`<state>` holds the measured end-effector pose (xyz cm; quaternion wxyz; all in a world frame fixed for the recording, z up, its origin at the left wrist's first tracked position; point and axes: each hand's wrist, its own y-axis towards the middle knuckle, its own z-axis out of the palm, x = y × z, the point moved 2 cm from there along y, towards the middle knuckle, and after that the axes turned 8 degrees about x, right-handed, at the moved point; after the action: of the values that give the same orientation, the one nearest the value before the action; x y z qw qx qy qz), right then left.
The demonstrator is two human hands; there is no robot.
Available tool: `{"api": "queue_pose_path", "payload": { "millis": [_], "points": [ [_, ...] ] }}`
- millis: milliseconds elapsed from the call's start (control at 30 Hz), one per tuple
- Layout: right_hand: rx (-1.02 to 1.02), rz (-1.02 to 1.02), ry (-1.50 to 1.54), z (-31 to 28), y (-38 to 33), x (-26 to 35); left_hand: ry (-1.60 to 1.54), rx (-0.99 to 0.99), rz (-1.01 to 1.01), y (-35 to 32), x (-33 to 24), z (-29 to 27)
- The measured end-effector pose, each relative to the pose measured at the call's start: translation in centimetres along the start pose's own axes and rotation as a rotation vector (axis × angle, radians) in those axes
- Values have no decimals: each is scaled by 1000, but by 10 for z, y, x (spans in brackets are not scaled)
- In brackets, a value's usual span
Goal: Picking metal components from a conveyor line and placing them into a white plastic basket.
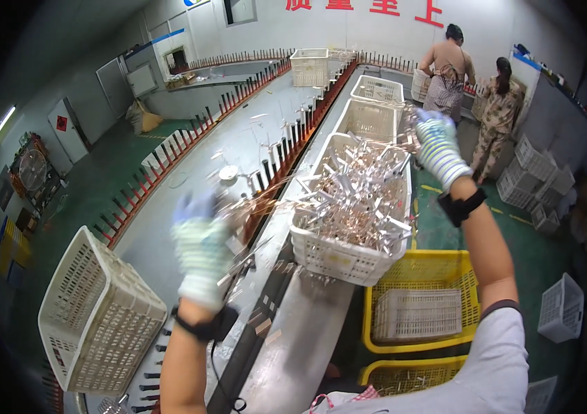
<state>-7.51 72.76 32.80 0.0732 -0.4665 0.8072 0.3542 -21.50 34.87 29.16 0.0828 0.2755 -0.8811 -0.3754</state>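
Note:
My left hand (201, 245), in a striped work glove and blurred by motion, is over the long grey conveyor table (169, 207); thin metal pieces seem to stick out of it toward the right. My right hand (437, 146), gloved too, is raised over the far right rim of a white plastic crate (335, 257) heaped with bent copper and silver tube parts (355, 193). Its fingers curl around a few of those parts at the crate's top edge. The crate rests on a metal chute between the two conveyor lines.
An empty white crate (97, 314) stands tilted at my left. Further white crates (369, 119) line the chute beyond. Yellow crates (421, 310) sit on the green floor at right. Two people (469, 90) stand at the far end. Rows of upright pegs (238, 96) edge the conveyor.

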Motion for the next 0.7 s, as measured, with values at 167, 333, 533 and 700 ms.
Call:
{"api": "queue_pose_path", "payload": {
  "millis": [167, 333, 533, 700],
  "points": [
    [41, -77, -276, 37, 56, -57, 364, 451, 284, 99, -99, 112],
    [223, -399, -330, 156, 77, 29, 201, 287, 126, 64, -129, 218],
    [453, -491, -291, 196, 67, 89, 71, 511, 287, 27, -129, 194],
    [259, -709, -38, 132, 63, 84, -146, 693, 100, -6, -128, 226]
  ]
}}
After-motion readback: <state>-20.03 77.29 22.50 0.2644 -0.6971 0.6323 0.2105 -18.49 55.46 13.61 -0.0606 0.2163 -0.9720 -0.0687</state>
